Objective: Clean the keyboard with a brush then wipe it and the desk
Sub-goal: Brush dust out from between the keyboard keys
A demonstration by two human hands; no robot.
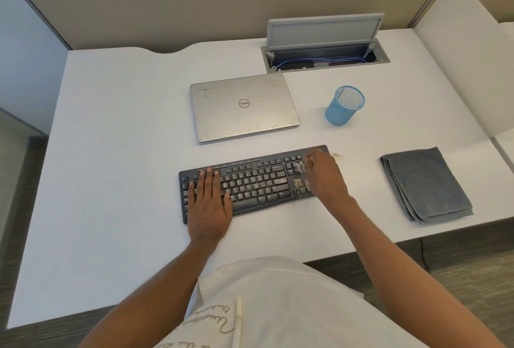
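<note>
Your left hand (209, 200) lies flat, fingers straight, on the left half of the keyboard (256, 180), pinning it to the worktop (125, 152). Your right hand (324, 178) is over the number pad at the other end, fingers curled round what looks like a small brush (299, 166). Only a pale blur of bristles shows just left of the knuckles, so the grip itself is hard to read.

Brown crumbs (299, 184) sit on the keys beside that hand, and a few more specks (337, 155) lie on the worktop just to its right. This reads as the brushing step, with the dirty patch not yet cleared.

The next move calls for short strokes that sweep the crumbs off the keyboard's right edge while your left hand steadies it. The folded grey cloth (425, 186), well to the right of your right hand, is for the wiping afterwards. The closed laptop (244, 108) and blue mesh cup (345, 105) stand beyond both hands.
</note>
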